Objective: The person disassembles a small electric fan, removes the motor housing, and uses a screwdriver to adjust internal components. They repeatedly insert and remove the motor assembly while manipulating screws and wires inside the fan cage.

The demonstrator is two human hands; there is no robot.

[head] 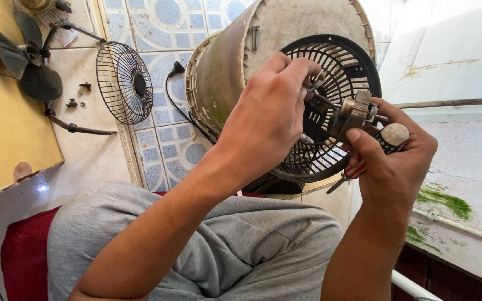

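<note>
While a small fan motor [354,114] is pinched between thumb and fingers of the right hand [389,161], a screwdriver [376,149] with a red-striped handle is kept tucked in the same closed palm. The left hand [269,120] is closed around what appears to be a thin metal part at the motor, its fingertips partly hidden. Behind both, a grimy drum-shaped fan housing [224,72] with a black grille [336,61] is propped up. Further left, a wire fan guard [124,82] and dark fan blades [26,58] lie on the tiled floor [168,145].
</note>
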